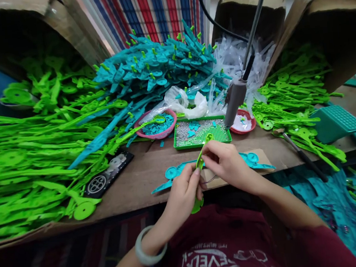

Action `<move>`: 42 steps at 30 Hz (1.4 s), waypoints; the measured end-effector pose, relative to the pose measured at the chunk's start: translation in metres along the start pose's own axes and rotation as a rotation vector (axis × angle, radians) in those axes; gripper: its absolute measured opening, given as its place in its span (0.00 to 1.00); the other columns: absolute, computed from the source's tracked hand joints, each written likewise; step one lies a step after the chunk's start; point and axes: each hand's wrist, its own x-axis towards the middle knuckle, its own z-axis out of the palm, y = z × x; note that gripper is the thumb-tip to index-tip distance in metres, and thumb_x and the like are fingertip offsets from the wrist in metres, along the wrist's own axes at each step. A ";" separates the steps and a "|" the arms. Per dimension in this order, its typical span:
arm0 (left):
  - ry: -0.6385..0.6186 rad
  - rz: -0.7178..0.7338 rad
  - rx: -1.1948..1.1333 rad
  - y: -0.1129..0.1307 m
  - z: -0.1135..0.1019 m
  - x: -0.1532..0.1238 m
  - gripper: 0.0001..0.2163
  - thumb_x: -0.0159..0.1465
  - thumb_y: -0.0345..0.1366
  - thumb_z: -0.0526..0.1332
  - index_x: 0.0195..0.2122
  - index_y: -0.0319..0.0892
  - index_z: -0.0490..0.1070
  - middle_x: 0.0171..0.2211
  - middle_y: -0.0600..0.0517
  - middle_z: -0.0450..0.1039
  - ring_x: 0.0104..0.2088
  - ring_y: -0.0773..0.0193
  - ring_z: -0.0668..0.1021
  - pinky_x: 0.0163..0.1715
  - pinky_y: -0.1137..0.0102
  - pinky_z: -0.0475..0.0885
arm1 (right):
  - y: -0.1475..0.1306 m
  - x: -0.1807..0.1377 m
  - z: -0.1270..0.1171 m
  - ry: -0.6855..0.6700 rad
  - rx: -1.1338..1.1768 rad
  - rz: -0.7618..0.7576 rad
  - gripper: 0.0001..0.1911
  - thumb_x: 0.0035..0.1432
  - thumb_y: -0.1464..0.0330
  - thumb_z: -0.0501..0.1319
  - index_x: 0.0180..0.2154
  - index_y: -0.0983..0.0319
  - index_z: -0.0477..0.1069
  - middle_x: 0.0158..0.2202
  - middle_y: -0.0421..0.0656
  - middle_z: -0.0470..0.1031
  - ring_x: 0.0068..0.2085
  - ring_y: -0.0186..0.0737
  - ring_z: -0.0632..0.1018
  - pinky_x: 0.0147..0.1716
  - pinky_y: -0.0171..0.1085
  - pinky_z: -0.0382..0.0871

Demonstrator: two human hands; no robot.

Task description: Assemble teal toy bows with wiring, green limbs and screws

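My left hand (186, 182) is closed round a long bright green plastic part (208, 138), whose round end hangs below my fingers. Higher up the same part, the fingers of my right hand (223, 158) pinch it, and what lies under the fingertips is hidden. Beneath both hands, a blue plastic part (171, 173) with round discs lies across the table on a piece of cardboard (263, 159). Just beyond, a green tray (203, 144) holds many small metal pieces and a few small blue pieces.
A grey electric screwdriver (236, 100) hangs over the tray's right end. Behind stand a pink basket (156, 135) of blue pieces and a red basket (251, 123). Green parts (20, 162) heap at left, blue parts (160, 65) at back. A black-handled tool (306, 160) lies right.
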 end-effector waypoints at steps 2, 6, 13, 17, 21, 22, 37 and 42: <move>0.028 0.021 0.026 0.000 0.002 0.003 0.11 0.71 0.42 0.53 0.39 0.42 0.71 0.20 0.56 0.72 0.19 0.65 0.74 0.24 0.71 0.69 | 0.001 -0.004 0.007 0.060 0.063 0.074 0.06 0.60 0.74 0.58 0.31 0.60 0.65 0.26 0.35 0.67 0.27 0.30 0.67 0.28 0.32 0.59; 0.087 0.084 0.105 -0.004 0.007 0.007 0.14 0.73 0.43 0.49 0.43 0.42 0.72 0.19 0.58 0.70 0.16 0.67 0.71 0.21 0.72 0.65 | 0.004 -0.008 0.020 0.154 0.367 0.291 0.06 0.55 0.70 0.61 0.28 0.60 0.64 0.23 0.33 0.66 0.24 0.28 0.67 0.23 0.30 0.61; 0.397 0.404 0.587 -0.031 0.017 0.010 0.16 0.74 0.42 0.49 0.46 0.40 0.73 0.33 0.46 0.80 0.29 0.60 0.80 0.30 0.69 0.70 | 0.000 -0.012 0.040 0.294 0.848 0.565 0.12 0.48 0.64 0.68 0.28 0.60 0.66 0.19 0.32 0.68 0.17 0.28 0.70 0.13 0.28 0.63; 0.458 0.455 0.690 -0.040 0.016 0.010 0.17 0.75 0.41 0.47 0.50 0.37 0.72 0.36 0.42 0.81 0.32 0.57 0.82 0.31 0.68 0.72 | -0.004 -0.018 0.048 0.392 0.806 0.501 0.08 0.49 0.64 0.69 0.31 0.61 0.74 0.25 0.37 0.75 0.24 0.31 0.77 0.24 0.32 0.77; 0.480 0.430 0.681 -0.042 0.015 0.007 0.17 0.75 0.42 0.48 0.51 0.38 0.72 0.37 0.42 0.81 0.33 0.57 0.82 0.33 0.67 0.73 | 0.000 -0.020 0.049 0.322 0.846 0.537 0.10 0.50 0.62 0.68 0.31 0.61 0.75 0.21 0.36 0.74 0.21 0.32 0.75 0.22 0.34 0.76; 0.488 0.432 0.678 -0.043 0.015 0.006 0.17 0.75 0.42 0.49 0.51 0.39 0.73 0.37 0.42 0.81 0.33 0.56 0.83 0.33 0.67 0.74 | 0.001 -0.019 0.049 0.312 0.842 0.546 0.10 0.50 0.62 0.68 0.30 0.61 0.73 0.20 0.35 0.73 0.20 0.31 0.74 0.20 0.33 0.74; 0.412 0.429 0.671 -0.040 0.017 -0.002 0.16 0.75 0.40 0.49 0.53 0.39 0.73 0.41 0.42 0.83 0.36 0.56 0.84 0.36 0.67 0.77 | 0.014 -0.036 0.047 0.407 0.131 -0.075 0.08 0.66 0.73 0.58 0.41 0.59 0.76 0.38 0.46 0.81 0.40 0.39 0.81 0.40 0.40 0.78; 0.431 0.516 0.742 -0.038 0.025 -0.004 0.15 0.75 0.36 0.50 0.53 0.36 0.72 0.39 0.41 0.83 0.34 0.55 0.84 0.31 0.68 0.76 | 0.013 -0.041 0.043 0.427 0.050 -0.068 0.09 0.67 0.74 0.57 0.39 0.59 0.76 0.35 0.44 0.81 0.37 0.39 0.81 0.39 0.40 0.78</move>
